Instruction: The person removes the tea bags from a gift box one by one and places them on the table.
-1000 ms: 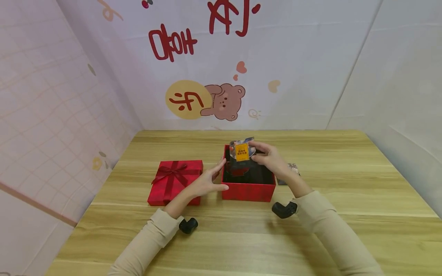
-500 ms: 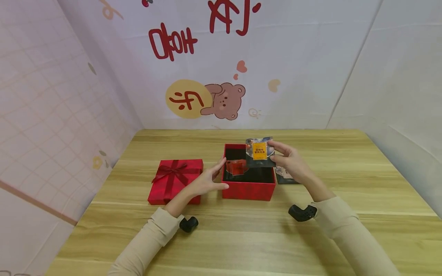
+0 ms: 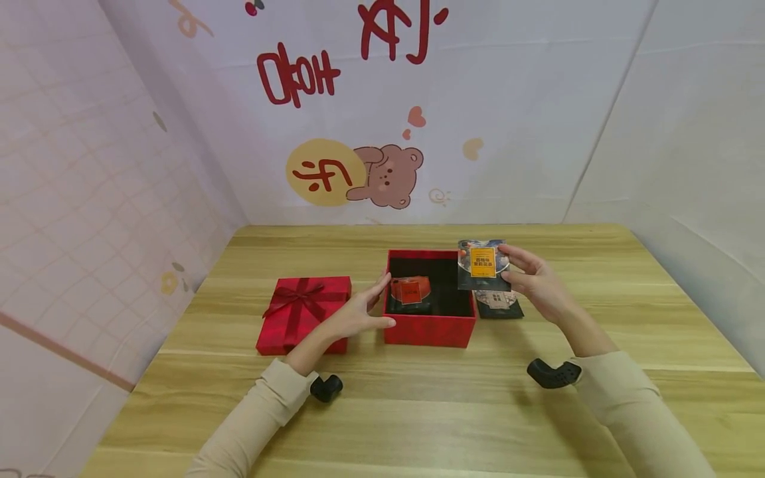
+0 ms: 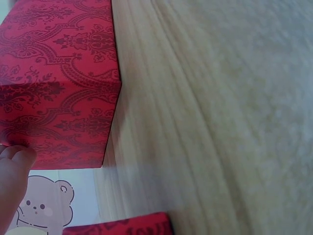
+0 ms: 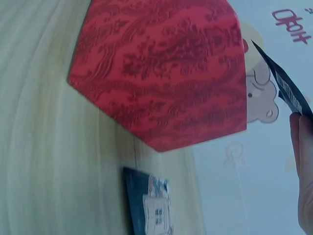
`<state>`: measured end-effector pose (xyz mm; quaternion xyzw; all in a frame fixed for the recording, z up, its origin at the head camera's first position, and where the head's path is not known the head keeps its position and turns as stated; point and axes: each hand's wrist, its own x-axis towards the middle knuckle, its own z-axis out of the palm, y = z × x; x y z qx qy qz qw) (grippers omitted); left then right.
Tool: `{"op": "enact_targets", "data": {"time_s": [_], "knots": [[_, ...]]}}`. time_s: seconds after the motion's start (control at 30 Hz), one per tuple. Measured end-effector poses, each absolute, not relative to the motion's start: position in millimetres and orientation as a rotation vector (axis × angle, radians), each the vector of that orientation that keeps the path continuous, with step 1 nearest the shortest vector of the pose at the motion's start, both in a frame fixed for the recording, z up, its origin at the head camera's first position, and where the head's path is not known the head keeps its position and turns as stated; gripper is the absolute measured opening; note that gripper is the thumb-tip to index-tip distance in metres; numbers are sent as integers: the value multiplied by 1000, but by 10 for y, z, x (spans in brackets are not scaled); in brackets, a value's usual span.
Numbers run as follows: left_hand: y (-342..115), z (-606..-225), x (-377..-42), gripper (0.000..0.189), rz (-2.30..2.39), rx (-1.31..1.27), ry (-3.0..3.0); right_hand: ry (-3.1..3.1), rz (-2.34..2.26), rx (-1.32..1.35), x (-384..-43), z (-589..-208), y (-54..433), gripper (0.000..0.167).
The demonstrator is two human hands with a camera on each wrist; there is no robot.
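Note:
My right hand [image 3: 545, 287] pinches the right edge of a dark tea packet [image 3: 483, 263] with a yellow label, held up just right of the box. In the right wrist view the packet [image 5: 286, 85] shows nearly edge-on at the fingertips. An uncovered red gift box [image 3: 429, 332] with a black inside stands mid-table. In its left part lies a packet with a red label [image 3: 411, 292]. My left hand [image 3: 357, 317] rests against the box's left side, fingers and thumb spread; in the left wrist view its fingertips [image 4: 22, 155] touch the patterned wall.
The red lid [image 3: 303, 317] with a ribbon bow lies left of the box. Another dark packet with a pale label [image 3: 499, 305] lies on the wooden table [image 3: 406, 418] right of the box. A printed cloth wall [image 3: 514, 99] stands behind the table.
My right hand has lifted the yellow-labelled packet up out of the box and carried it right, past the box's right side. The red-labelled packet is now uncovered. My left hand stays in place.

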<state>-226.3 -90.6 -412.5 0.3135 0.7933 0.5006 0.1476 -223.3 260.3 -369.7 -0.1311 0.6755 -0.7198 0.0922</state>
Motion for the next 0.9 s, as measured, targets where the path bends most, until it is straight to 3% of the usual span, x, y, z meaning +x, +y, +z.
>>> {"op": "enact_targets", "data": {"time_s": [0.9], "knots": [[-917, -4115, -2249, 91, 1449, 928, 2265, 1984, -2203, -389, -2070, -3875, 3445, 57]]}}
